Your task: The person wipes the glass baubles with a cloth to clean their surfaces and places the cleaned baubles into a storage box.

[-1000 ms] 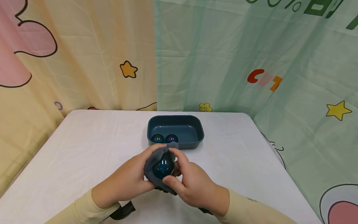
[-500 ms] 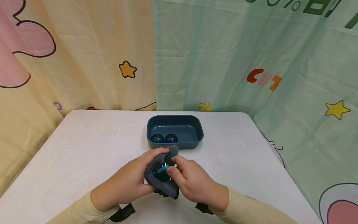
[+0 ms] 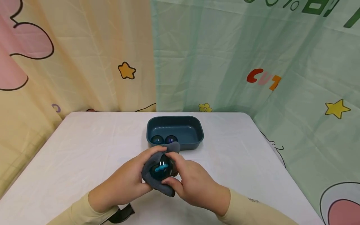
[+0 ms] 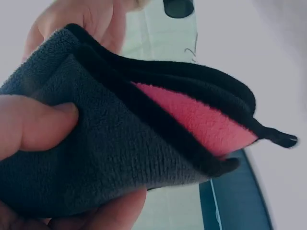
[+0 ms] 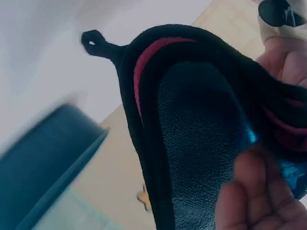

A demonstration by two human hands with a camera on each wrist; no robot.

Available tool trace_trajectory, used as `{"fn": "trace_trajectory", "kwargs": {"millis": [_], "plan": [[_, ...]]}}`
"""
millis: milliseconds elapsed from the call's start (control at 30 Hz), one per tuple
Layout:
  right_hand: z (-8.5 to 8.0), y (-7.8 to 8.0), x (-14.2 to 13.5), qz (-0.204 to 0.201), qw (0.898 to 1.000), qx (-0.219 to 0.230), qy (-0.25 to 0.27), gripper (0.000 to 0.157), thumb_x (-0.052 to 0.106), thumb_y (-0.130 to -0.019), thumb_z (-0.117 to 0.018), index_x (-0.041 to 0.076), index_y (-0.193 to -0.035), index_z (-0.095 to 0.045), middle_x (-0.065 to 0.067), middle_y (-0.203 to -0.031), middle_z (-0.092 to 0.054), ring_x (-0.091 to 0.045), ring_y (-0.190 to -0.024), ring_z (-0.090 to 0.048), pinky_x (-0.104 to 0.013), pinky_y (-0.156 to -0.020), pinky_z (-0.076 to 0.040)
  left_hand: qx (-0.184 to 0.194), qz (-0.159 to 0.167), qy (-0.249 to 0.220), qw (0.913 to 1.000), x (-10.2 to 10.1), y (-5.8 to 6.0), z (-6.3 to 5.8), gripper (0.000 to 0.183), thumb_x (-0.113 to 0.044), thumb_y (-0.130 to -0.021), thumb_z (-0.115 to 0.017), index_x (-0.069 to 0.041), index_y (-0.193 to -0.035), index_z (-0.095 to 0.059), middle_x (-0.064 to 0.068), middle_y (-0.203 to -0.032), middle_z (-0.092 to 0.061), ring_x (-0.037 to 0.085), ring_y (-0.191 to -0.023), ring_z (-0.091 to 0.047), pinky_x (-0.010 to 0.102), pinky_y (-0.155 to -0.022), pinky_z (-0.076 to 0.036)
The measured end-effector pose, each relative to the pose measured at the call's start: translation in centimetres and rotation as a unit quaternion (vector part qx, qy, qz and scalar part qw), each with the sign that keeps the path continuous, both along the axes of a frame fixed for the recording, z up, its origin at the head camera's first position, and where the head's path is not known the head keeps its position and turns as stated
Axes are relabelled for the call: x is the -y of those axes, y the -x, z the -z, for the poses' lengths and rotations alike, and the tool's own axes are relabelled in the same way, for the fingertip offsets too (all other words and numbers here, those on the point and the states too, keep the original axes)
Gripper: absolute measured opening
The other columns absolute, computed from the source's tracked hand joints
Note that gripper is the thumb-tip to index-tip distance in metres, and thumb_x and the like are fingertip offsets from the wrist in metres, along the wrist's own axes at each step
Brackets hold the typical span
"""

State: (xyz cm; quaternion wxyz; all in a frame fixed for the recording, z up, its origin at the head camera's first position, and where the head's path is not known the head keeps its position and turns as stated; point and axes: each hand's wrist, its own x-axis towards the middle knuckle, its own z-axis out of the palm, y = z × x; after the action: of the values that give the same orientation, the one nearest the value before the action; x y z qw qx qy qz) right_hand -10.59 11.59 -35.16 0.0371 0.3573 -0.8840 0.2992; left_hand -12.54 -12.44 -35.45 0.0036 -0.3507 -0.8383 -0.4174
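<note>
Above the front of the table, my left hand cups a folded grey cloth around a glossy dark teal ball. My right hand holds the ball from the right, thumb below and index finger above. In the left wrist view, the cloth shows black edging and a pink inner side, with the left thumb pressed on it. In the right wrist view, the right fingers lie near the shiny ball, and much of the ball is hidden by the cloth.
A dark teal rectangular tray stands just beyond the hands. Two glossy balls, one teal and one bluish, lie in its near left part. The table has a white cover, with printed curtains behind.
The right thumb has slid down from the ball's face to its lower edge, and the right index finger has moved up over it. The cloth's lower corner has drawn slightly up and left.
</note>
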Motion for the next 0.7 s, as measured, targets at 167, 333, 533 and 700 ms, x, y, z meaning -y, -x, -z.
{"fn": "trace_trajectory", "kwargs": {"millis": [167,333,533,700], "plan": [[0.3,0.6,0.0,0.004,0.979,0.177,0.097,0.035,0.029,-0.112,-0.054,-0.001,-0.131,-0.053,-0.002,-0.08,-0.07,0.002,-0.067,-0.056,-0.019,-0.061,-0.05,0.001,0.003,0.036,0.9993,0.1,-0.3,0.0,0.091,-0.011,-0.087,-0.086,-0.031,-0.16,-0.036,0.001,-0.152,-0.057,0.017,-0.129,-0.062,0.04,-0.106,-0.056],[0.7,0.3,0.3,0.013,0.99,0.109,0.091,0.039,0.03,-0.111,-0.055,0.001,-0.136,-0.052,-0.002,-0.094,-0.074,0.0,-0.082,-0.065,-0.021,-0.072,-0.057,0.001,-0.007,0.017,0.9998,-0.1,-0.2,0.1,0.094,-0.007,-0.083,-0.088,-0.032,-0.158,-0.038,-0.002,-0.151,-0.058,0.016,-0.129,-0.062,0.041,-0.108,-0.055],[0.2,-0.4,0.2,0.005,1.0,0.015,0.013,0.074,0.034,-0.104,-0.068,0.006,-0.159,-0.028,-0.003,-0.127,-0.073,-0.009,-0.101,-0.071,-0.027,-0.09,-0.06,0.018,-0.011,-0.02,0.9996,0.0,-0.1,-0.2,0.093,-0.01,-0.083,-0.09,-0.033,-0.157,-0.039,-0.008,-0.145,-0.062,0.012,-0.127,-0.062,0.037,-0.108,-0.054],[-0.2,-0.4,0.1,0.012,1.0,0.028,-0.002,0.062,0.035,-0.105,-0.065,0.003,-0.152,-0.038,-0.002,-0.108,-0.076,-0.005,-0.09,-0.07,-0.023,-0.081,-0.059,0.023,-0.008,-0.002,0.9997,0.1,-0.4,-0.3,0.093,-0.011,-0.084,-0.088,-0.034,-0.158,-0.037,-0.005,-0.149,-0.06,0.015,-0.129,-0.062,0.04,-0.107,-0.055]]}}
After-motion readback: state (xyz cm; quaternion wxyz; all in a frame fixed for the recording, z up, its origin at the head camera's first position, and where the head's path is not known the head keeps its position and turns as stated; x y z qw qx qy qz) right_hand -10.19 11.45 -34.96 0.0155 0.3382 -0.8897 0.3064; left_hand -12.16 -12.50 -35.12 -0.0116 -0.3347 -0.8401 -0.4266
